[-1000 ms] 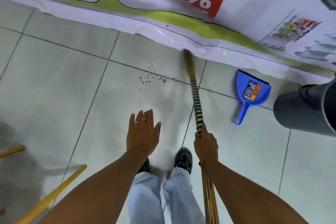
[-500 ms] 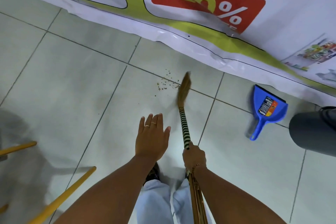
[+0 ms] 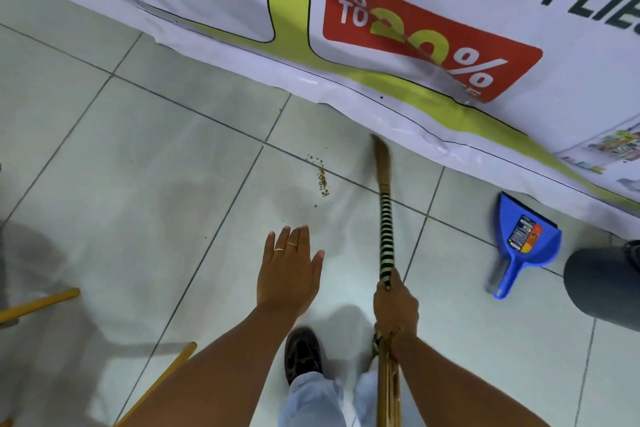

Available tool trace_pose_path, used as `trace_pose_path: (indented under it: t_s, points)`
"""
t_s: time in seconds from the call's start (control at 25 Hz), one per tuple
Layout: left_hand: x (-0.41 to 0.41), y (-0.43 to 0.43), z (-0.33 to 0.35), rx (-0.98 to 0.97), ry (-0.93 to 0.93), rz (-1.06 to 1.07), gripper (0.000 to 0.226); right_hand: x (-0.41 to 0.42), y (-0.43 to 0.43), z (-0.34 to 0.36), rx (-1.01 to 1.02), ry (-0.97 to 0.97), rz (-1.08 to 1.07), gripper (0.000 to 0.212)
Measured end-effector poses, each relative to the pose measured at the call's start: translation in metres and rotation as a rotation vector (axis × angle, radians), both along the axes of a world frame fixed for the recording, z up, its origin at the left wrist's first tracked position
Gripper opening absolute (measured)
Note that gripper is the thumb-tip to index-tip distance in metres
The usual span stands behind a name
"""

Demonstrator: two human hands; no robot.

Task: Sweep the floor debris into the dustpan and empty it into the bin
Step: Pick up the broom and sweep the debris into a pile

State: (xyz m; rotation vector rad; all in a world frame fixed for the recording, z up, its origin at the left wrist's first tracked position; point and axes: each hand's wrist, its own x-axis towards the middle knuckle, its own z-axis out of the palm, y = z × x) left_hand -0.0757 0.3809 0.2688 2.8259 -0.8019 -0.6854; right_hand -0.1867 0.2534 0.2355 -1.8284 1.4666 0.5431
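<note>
A small streak of brown debris [image 3: 321,180] lies on the pale floor tiles near a grout line. My right hand [image 3: 395,302] is shut on a straw broom [image 3: 385,218] with a black-and-white striped grip; its blurred bristle tip is just right of the debris, near the banner's edge. My left hand [image 3: 290,270] hovers flat and open, palm down, holding nothing, nearer me than the debris. A blue dustpan [image 3: 523,241] lies on the floor to the right, handle toward me. The dark grey bin [image 3: 602,282] stands at the right edge, partly cut off.
A large printed vinyl banner [image 3: 398,104] covers the floor along the far side. Yellow wooden poles [image 3: 38,303] lie or lean at the lower left. My shoe [image 3: 302,354] and pale trouser legs are below my hands.
The broom head swung left to the debris, then back right. The loose scatter of debris now forms a narrower streak. The view has shifted, showing more banner. My left hand stays open.
</note>
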Motion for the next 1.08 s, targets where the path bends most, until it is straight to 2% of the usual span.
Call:
trace_pose_path:
  t_s: [0.12,0.24,0.44,0.56,0.68,0.84,0.96,1.08]
  points:
    - [0.011,0.003,-0.009,0.016,0.02,0.024,0.056,0.026,-0.032,-0.017,0.074,0.152,0.184,0.036]
    - [0.017,0.006,-0.019,0.05,0.038,0.053,0.056,0.053,-0.04,-0.029,0.102,0.168,0.329,0.034]
    - [0.029,-0.001,-0.026,0.097,0.048,0.124,0.057,0.07,-0.033,-0.036,0.102,0.081,0.302,0.037]
    - [0.04,-0.024,-0.022,0.072,0.021,0.184,0.052,0.066,-0.041,-0.023,0.1,-0.034,0.301,0.035]
    - [0.054,-0.057,-0.019,0.039,0.033,0.256,0.053,0.088,-0.083,-0.014,-0.006,-0.091,0.399,0.043]
    - [0.058,-0.092,-0.019,0.039,0.024,0.286,0.058,0.129,-0.157,-0.028,-0.151,0.027,0.662,0.047]
    - [0.056,-0.107,-0.022,0.032,0.016,0.325,0.064,0.148,-0.199,-0.041,-0.102,0.165,0.83,0.045]
    - [0.053,-0.113,-0.025,0.051,0.017,0.364,0.074,0.156,-0.216,-0.048,-0.065,0.206,0.983,0.045]
